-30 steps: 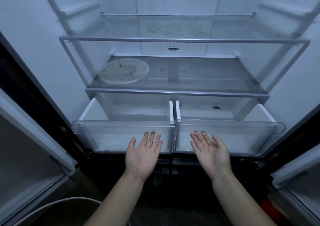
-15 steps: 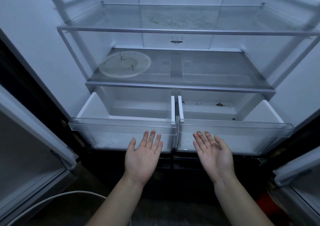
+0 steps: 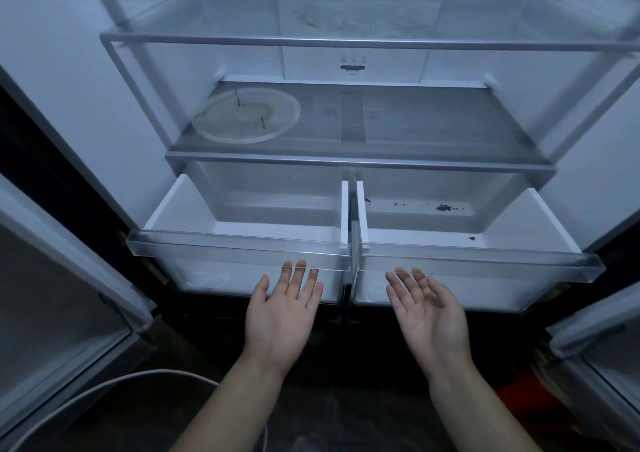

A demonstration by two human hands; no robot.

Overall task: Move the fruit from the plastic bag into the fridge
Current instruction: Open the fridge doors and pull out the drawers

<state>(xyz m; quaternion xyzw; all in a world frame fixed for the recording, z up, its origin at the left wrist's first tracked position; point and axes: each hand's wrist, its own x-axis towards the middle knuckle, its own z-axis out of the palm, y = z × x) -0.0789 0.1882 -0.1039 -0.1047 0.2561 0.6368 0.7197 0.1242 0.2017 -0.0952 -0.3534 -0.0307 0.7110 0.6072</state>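
The fridge stands open in front of me with its glass shelves (image 3: 363, 146) bare except for a round clear plate (image 3: 246, 115). Two clear crisper drawers are pulled out side by side: the left drawer (image 3: 239, 249) holds nothing, the right drawer (image 3: 481, 261) has a few dark crumbs on its floor. My left hand (image 3: 282, 316) is palm up, fingers spread, its fingertips at the left drawer's front lip. Palm up beside it, my right hand (image 3: 429, 313) reaches the right drawer's front lip. Neither hand holds anything. No fruit or plastic bag is in sight.
Both fridge doors hang open, the left door (image 3: 59, 288) and the right door (image 3: 602, 344) flanking me. A white curved rim (image 3: 104, 389) shows at the lower left. Something red (image 3: 512, 396) lies on the dark floor at the lower right.
Both drawers have slid out further toward me. My hands have stayed at the drawer fronts, open, and the view has tilted slightly down.
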